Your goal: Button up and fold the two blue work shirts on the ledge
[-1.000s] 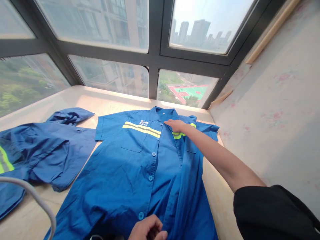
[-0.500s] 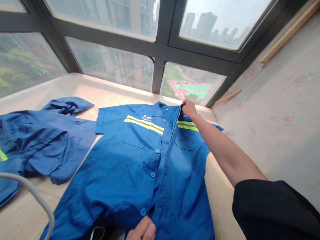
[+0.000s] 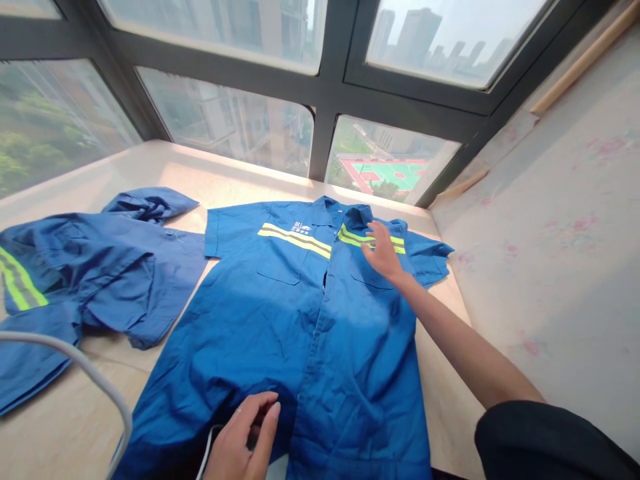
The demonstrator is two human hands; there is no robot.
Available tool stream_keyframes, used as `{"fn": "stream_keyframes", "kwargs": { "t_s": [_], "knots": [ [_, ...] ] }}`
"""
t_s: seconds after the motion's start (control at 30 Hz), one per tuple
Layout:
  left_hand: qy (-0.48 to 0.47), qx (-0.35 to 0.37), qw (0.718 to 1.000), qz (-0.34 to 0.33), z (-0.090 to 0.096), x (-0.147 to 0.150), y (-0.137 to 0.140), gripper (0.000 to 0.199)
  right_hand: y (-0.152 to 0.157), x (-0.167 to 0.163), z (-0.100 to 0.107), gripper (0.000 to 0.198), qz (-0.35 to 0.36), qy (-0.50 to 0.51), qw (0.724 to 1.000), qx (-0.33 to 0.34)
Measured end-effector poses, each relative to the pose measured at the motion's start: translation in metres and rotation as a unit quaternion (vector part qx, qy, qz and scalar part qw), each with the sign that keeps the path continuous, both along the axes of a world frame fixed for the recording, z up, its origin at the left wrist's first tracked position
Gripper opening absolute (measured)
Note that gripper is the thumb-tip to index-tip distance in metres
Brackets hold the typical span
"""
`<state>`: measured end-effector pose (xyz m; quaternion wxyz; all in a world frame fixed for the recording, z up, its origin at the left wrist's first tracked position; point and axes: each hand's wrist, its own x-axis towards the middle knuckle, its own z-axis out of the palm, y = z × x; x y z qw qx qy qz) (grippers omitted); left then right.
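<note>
A blue short-sleeved work shirt (image 3: pixel 260 320) with yellow-and-grey reflective stripes lies face up, collar towards the window. Its right-hand front panel overlaps the other along the middle, covering most buttons. Over the chest stripe on the right side is my right hand (image 3: pixel 383 250), fingers spread, holding nothing; whether it touches the cloth I cannot tell. My left hand (image 3: pixel 245 437) is near the lower hem, left of the front edge, its thumb and fingers curved and apart with nothing between them.
Another blue garment (image 3: pixel 110 267) with a reflective stripe lies crumpled on the left of the pale ledge (image 3: pixel 175 163). A grey-white cable (image 3: pixel 95 377) curves across the lower left. Dark-framed windows (image 3: pixel 325 93) bound the back, and a flower-patterned wall (image 3: pixel 560 267) stands at the right.
My right hand has let go of the shirt's collar edge and drawn back slightly. The right front panel now lies over the buttons. My left hand has released the lower edge, opened and shifted left.
</note>
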<state>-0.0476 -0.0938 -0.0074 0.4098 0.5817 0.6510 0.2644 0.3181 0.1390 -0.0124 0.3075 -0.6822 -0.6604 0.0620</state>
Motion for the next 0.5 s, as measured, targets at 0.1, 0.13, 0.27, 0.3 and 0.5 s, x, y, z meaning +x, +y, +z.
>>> {"fn": "stream_keyframes", "kwargs": {
  "t_s": [0.1, 0.13, 0.27, 0.3, 0.5],
  "knots": [
    [0.023, 0.07, 0.997, 0.012, 0.005, -0.01, 0.003, 0.031, -0.067, 0.008, 0.006, 0.056, -0.096, 0.104, 0.99, 0.005],
    [0.028, 0.093, 0.995, 0.007, 0.008, -0.012, 0.005, 0.03, -0.092, 0.011, 0.007, 0.056, -0.128, 0.141, 0.982, 0.004],
    [0.034, 0.14, 0.987, -0.068, 0.013, -0.003, 0.023, 0.032, -0.201, 0.004, 0.005, 0.048, -0.214, 0.285, 0.934, -0.007],
    [0.037, 0.139, 0.985, -0.098, 0.012, 0.004, 0.029, 0.036, -0.227, -0.003, 0.002, 0.044, -0.224, 0.318, 0.921, -0.019],
    [0.162, 0.102, 0.944, -0.268, 0.008, 0.062, 0.063, 0.074, -0.315, -0.04, -0.019, 0.046, -0.242, 0.499, 0.826, -0.098]
  ]
}}
